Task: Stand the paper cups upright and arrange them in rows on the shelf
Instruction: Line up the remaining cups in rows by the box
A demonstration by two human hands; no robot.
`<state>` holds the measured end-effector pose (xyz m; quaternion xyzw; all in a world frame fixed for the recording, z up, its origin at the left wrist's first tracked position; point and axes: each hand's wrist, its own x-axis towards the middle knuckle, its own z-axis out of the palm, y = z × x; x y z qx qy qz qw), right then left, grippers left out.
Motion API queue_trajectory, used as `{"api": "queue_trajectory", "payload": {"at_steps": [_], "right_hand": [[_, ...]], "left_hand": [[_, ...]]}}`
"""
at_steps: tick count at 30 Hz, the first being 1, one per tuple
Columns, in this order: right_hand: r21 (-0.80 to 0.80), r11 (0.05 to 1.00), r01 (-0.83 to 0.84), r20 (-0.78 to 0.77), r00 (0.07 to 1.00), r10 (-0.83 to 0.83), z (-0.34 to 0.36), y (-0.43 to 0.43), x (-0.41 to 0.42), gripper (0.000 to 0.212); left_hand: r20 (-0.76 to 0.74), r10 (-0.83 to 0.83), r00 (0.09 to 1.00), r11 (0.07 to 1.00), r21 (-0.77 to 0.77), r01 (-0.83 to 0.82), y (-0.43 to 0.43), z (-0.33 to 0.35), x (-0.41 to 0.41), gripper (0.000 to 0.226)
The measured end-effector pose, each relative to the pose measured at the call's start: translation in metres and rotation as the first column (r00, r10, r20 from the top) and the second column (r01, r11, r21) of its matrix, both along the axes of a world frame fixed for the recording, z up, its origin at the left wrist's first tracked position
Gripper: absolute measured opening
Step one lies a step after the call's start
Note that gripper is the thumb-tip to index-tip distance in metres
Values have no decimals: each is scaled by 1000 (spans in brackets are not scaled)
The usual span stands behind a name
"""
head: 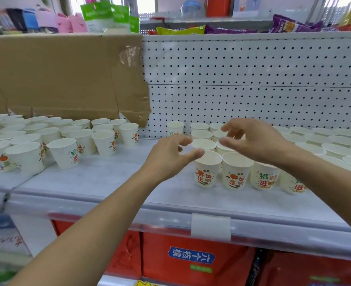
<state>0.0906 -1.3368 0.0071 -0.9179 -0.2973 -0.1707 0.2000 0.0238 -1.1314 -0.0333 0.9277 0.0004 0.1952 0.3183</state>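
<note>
As the left hand (pixel 170 156), fingers loose, perhaps brushes the front cup (pixel 206 176) at its rim, the right hand (pixel 255 139) hovers released just behind it

Your shelf (pixel 108 178) holds standing paper cups (pixel 205 174) — a loose cluster left of the lone cup (pixel 175 129), rows right.

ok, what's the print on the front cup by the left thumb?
White paper cup with orange-red characters, an orange fruit and small green accents; shows best in the head view.
</note>
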Motion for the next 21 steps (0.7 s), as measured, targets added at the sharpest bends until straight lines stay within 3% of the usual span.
{"api": "queue_trajectory", "payload": {"at_steps": [4,8,15,21], "right_hand": [[68,988,-137,-35,990,140,5,51,4,28],[-64,971,-230,-73,972,225,10,120,20,33],[-133,963,-233,-268,944,191,17,244,72,60],[-80,982,-173,-434,892,122,-4,324,115,81]], "left_hand": [[2,10,1000,1000,0,-10,52,-3,-19,49],[-29,99,995,990,107,-96,137,11,-21,44],[-68,150,986,974,180,-136,271,56,32,34],[-216,71,974,955,296,-5,318,61,115,43]]}}
